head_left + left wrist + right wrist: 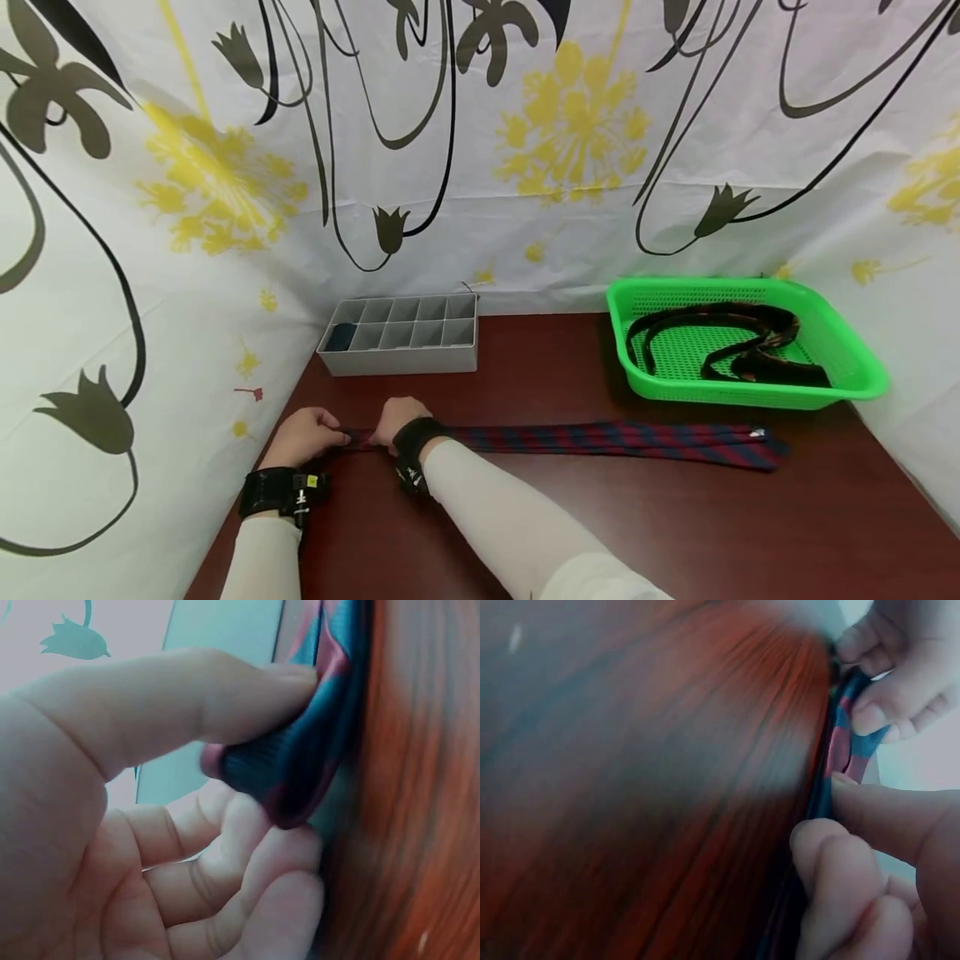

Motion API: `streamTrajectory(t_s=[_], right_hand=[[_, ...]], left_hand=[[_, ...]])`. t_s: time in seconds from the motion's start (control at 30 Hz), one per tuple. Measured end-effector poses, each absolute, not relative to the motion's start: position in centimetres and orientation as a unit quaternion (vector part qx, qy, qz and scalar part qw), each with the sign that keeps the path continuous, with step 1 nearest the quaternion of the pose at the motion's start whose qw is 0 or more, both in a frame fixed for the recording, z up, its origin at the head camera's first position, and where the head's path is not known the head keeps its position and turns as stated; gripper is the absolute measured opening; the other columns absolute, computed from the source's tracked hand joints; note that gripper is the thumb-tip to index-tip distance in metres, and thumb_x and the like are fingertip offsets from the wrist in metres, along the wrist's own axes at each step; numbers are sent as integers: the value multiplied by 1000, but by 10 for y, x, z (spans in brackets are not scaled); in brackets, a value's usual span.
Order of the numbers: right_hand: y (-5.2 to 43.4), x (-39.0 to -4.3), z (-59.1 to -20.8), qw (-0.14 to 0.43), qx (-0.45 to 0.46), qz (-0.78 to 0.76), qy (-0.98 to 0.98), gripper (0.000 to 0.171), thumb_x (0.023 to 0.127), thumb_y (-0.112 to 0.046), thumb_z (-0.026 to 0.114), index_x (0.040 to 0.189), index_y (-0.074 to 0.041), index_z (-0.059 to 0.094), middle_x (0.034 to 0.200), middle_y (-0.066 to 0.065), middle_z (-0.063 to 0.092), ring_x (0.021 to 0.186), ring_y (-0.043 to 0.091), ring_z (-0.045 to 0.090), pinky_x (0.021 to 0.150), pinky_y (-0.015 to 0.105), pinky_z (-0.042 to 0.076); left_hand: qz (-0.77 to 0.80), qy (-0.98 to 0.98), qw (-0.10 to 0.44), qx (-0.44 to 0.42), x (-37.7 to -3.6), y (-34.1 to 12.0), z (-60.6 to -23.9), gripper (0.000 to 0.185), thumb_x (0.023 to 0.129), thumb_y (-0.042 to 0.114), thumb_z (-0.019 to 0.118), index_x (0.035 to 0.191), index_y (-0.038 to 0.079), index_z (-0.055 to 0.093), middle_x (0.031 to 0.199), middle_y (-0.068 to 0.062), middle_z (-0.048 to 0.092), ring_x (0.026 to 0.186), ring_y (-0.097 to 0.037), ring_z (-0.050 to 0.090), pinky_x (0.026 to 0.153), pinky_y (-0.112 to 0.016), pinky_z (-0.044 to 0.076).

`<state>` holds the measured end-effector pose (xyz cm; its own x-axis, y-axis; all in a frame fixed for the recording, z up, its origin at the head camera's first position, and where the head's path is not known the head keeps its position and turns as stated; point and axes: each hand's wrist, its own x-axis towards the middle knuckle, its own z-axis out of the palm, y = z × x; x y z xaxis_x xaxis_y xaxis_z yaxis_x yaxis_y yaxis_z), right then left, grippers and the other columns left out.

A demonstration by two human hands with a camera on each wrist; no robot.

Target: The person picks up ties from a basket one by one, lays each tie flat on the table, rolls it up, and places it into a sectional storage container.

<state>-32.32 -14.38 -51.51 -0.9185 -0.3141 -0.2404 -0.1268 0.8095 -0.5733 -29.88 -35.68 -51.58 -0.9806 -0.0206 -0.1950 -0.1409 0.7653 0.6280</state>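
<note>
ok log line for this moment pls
left hand: pinches tie end | right hand: pinches tie | tie: flat on table

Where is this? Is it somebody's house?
Probably not a home; it looks like a set-up work corner. A flowered curtain screens off a dark wooden table, where a grey compartment organiser and a green basket are laid out beside a striped necktie.
</note>
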Motion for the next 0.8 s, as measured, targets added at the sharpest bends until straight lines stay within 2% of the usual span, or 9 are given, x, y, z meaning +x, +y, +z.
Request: streamTrajectory(t_s=[0.13, 0.27, 0.33, 0.4, 0.47, 0.6, 0.8], right_hand=[[-142, -327, -526, 141, -125, -293, 937, 51, 86, -47, 86, 50, -19, 65, 41, -7, 55, 39, 9, 55, 47, 23, 43], [-138, -327, -531, 134, -129, -334, 924, 53, 86, -44, 87, 46, -18, 63, 42, -6, 57, 40, 8, 57, 49, 22, 45], [-137, -327, -532, 137, -130, -345, 919, 52, 88, -41, 86, 47, -18, 64, 43, -7, 58, 41, 8, 58, 52, 21, 45], [-137, -326, -532, 139, -132, -352, 916, 49, 89, -38, 85, 49, -19, 64, 44, -7, 59, 41, 6, 59, 53, 21, 46], [-135, -327, -533, 136, -138, -351, 916, 47, 89, -35, 84, 50, -19, 65, 44, -8, 60, 41, 6, 60, 55, 20, 46], [-134, -329, -533, 141, -138, -368, 908, 45, 89, -29, 83, 50, -17, 66, 44, -6, 60, 40, 7, 60, 53, 21, 47], [-132, -329, -531, 150, -133, -384, 901, 44, 90, -24, 83, 51, -16, 66, 44, -4, 60, 39, 8, 60, 54, 20, 48]], left_hand=[[434, 893, 115, -25, -300, -355, -516, 33, 93, 24, 79, 109, -3, 70, 94, -8, 73, 78, -17, 69, 71, -32, 61], [541, 827, 155, 3, -302, -353, -513, 37, 104, 21, 65, 124, -10, 64, 93, -3, 71, 78, -13, 70, 74, -29, 63], [570, 803, 170, 20, -303, -352, -513, 39, 105, 16, 61, 130, -13, 59, 94, -2, 72, 80, -12, 72, 76, -28, 63], [576, 798, 175, 36, -303, -352, -513, 39, 103, 11, 63, 132, -15, 57, 94, -3, 74, 82, -12, 73, 78, -28, 63], [566, 806, 168, 43, -304, -350, -516, 38, 101, 8, 67, 131, -14, 58, 94, -4, 76, 83, -12, 74, 78, -28, 64], [515, 846, 136, 39, -306, -344, -521, 32, 97, 12, 76, 121, -8, 67, 93, -7, 77, 80, -15, 73, 74, -28, 63], [458, 882, 103, 37, -308, -336, -526, 20, 96, 15, 78, 110, 0, 77, 91, -7, 77, 74, -17, 68, 69, -28, 60]])
